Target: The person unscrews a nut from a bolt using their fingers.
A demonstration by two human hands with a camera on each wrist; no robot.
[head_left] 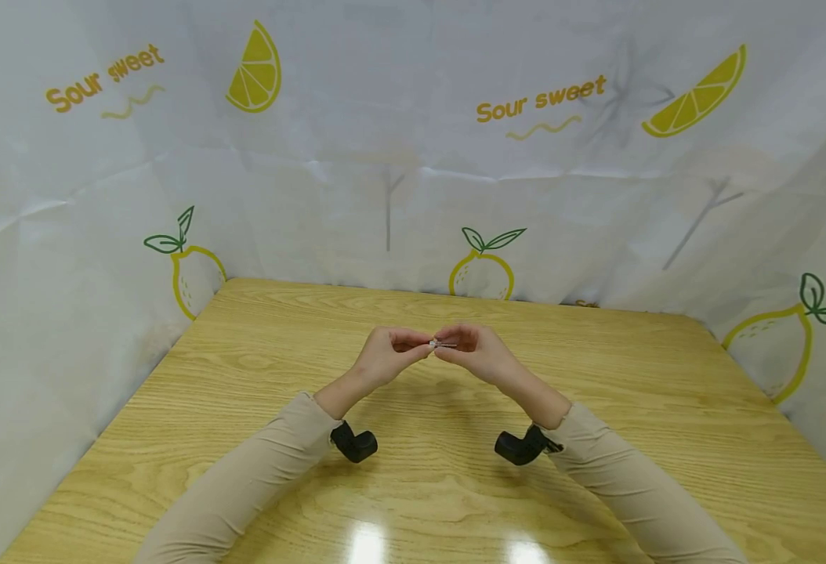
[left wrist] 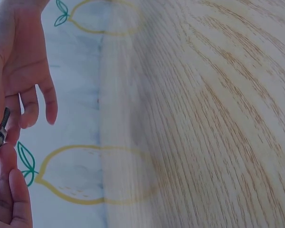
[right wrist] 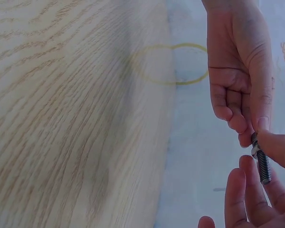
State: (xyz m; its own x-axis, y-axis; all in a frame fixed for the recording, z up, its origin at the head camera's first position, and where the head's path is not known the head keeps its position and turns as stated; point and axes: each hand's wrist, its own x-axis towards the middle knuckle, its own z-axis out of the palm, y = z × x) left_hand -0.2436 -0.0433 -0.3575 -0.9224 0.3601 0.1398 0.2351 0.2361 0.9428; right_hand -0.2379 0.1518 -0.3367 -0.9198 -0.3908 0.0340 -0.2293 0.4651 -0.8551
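Observation:
A threaded metal bolt [right wrist: 264, 167] is held up between both hands above the table, its shank pointing towards the right palm. My left hand [head_left: 387, 356] pinches the bolt's head end between thumb and fingertips. A shiny nut [right wrist: 255, 151] sits on the bolt close to that end. From the other side my right hand [head_left: 482, 354] pinches at the nut, thumb on one side and a fingertip opposite. The other right fingers spread loosely below the shank in the right wrist view. Fingertips partly hide the bolt's head.
Beneath the hands lies a wood-grain table [head_left: 413, 486]. A white cloth [head_left: 356, 211] printed with lemons hangs along its back and sides. Black wrist mounts [head_left: 355, 443] stick out below both forearms.

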